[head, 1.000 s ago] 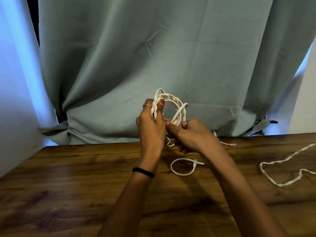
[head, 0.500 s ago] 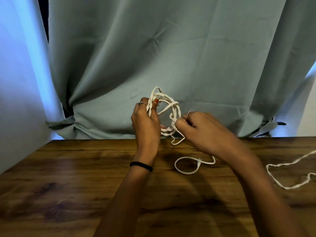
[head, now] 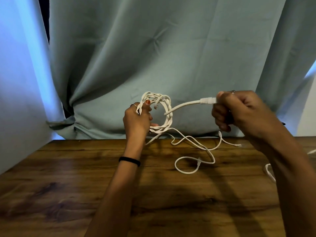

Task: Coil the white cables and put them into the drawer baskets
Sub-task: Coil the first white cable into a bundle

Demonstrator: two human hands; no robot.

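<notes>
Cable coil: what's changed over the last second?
The right hand has pulled away to the right, now pinching the cable's plug end, drawn out through the coil. The left hand keeps its grip on the coil above the wooden table. The loose loop has stayed on the table.

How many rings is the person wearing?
2 that I can see: one ring on a finger of the left hand, one ring on the right hand. Curled fingers may hide more.
</notes>
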